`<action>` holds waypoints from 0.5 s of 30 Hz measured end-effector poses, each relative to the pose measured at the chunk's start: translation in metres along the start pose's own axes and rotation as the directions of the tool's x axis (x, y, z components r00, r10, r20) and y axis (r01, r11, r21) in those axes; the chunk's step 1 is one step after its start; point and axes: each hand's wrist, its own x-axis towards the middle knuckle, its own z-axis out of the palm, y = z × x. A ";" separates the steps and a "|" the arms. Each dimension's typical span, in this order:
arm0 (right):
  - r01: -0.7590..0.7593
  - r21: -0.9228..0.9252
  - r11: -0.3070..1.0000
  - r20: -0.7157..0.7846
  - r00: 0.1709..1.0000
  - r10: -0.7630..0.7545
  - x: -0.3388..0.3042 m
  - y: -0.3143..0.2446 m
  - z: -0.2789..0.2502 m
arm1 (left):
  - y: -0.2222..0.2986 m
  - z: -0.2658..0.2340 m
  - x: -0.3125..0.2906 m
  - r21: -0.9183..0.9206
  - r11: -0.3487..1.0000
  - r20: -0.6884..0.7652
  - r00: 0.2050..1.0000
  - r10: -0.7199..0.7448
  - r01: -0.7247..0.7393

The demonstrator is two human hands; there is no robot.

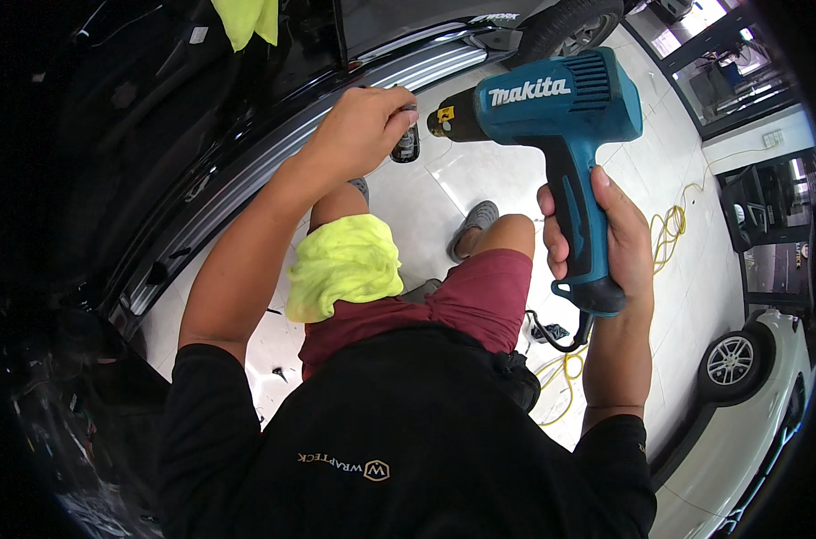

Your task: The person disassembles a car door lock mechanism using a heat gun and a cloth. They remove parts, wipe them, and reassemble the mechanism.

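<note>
My right hand (pixel 622 225) is closed around the handle of a teal and black heat gun (pixel 561 103). The gun's nozzle points left, toward a small glossy black piece (pixel 407 146) with a rounded end. My left hand (pixel 359 130) pinches that piece from above between thumb and fingers, a short gap away from the nozzle. Its upper part is hidden by my fingers, and its exact kind cannot be made out. Over my left thigh lies a crumpled yellow-green cloth (pixel 350 268).
A glossy black car (pixel 201 99) runs along my left, with another yellow-green cloth (pixel 248 20) on it. Yellow cord (pixel 669 235) coils on the pale tiled floor (pixel 507 175) at right. Farther right stands a white car (pixel 757 440). A dark tire (pixel 570 27) is at the top.
</note>
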 end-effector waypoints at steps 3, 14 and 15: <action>-0.027 0.015 1.000 0.034 0.999 0.026 0.000 -0.002 -0.003 | 0.000 0.001 0.003 0.010 0.998 -0.017 0.998 0.065 -0.064; 0.012 -0.047 0.999 0.091 0.996 -0.007 -0.007 -0.005 -0.005 | -0.001 0.001 0.008 -0.001 1.000 -0.020 0.999 0.024 -0.024; 0.024 -0.044 0.999 0.083 0.996 -0.020 -0.006 -0.006 -0.002 | -0.001 0.001 0.008 0.003 1.000 -0.024 0.999 0.021 -0.021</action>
